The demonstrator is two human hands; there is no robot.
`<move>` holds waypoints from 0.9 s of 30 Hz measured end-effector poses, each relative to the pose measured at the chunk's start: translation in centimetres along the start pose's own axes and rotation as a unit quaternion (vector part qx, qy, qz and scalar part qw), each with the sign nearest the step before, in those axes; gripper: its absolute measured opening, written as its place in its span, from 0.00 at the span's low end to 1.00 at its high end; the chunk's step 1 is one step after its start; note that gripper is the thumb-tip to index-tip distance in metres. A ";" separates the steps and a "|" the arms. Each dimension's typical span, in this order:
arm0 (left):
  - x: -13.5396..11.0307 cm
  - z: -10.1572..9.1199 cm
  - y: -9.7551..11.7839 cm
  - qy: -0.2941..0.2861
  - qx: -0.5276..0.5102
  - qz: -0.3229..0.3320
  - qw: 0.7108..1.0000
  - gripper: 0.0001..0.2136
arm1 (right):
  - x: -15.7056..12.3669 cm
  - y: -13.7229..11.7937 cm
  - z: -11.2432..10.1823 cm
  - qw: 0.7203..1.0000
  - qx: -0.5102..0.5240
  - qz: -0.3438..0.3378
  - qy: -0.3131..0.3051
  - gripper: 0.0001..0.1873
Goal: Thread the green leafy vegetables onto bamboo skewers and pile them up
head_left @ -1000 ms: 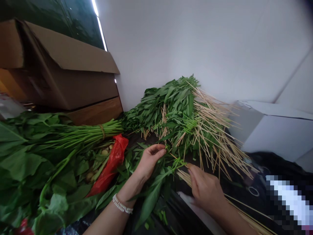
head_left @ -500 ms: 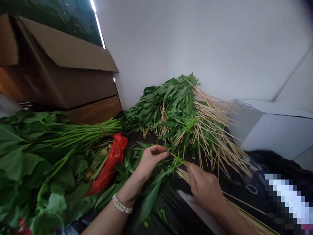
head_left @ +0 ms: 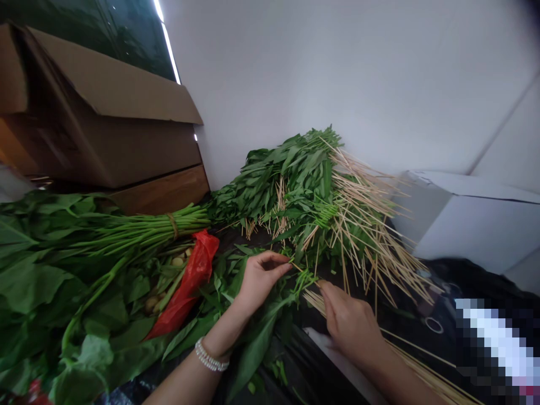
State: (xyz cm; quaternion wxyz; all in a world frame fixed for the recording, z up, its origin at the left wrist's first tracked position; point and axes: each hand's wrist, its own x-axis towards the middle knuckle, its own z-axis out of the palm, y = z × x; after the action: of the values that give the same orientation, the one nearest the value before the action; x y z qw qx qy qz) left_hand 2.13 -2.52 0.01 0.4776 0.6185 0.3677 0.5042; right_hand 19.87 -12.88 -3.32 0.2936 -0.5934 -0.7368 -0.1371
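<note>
Folded green leaf stems (head_left: 304,278) are threaded on a thin wooden skewer (head_left: 296,264) between my two hands. My left hand (head_left: 262,277), with a beaded bracelet at the wrist, pinches the skewer's far end between thumb and forefinger. The near end sits in the closed fingers of my right hand (head_left: 349,316), which hide the rest of the stick. Long leaves (head_left: 259,351) hang below the threaded stems. Beyond my hands lies a pile of finished-looking skewered greens (head_left: 291,160), their bare sticks (head_left: 371,225) fanning out to the right.
A tied bunch of leafy stems (head_left: 139,228) and a red plastic bag (head_left: 192,289) lie at left. Behind them stands an open cardboard box (head_left: 139,149). Loose skewers (head_left: 426,368) lie beside my right forearm. A white box (head_left: 447,225) is against the wall at right.
Almost nothing differs. Both hands keep their grip on the skewer, and the whole view has shifted very slightly.
</note>
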 end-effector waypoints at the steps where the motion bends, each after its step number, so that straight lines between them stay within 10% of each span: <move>1: 0.0 0.1 -0.1 0.002 0.019 0.015 1.000 0.07 | 0.0 0.0 0.0 1.000 -0.001 0.005 -0.004 0.14; 27: -0.3 0.1 0.3 -0.141 -0.050 -0.080 0.986 0.13 | -0.1 -0.5 -0.1 0.999 0.041 0.003 -0.028 0.16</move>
State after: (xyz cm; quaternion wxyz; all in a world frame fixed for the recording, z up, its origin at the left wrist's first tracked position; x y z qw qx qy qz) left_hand 2.18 -2.93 0.20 0.5938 0.6271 0.3193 0.3903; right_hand 19.46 -13.06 -3.24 0.2974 -0.5864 -0.7481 -0.0899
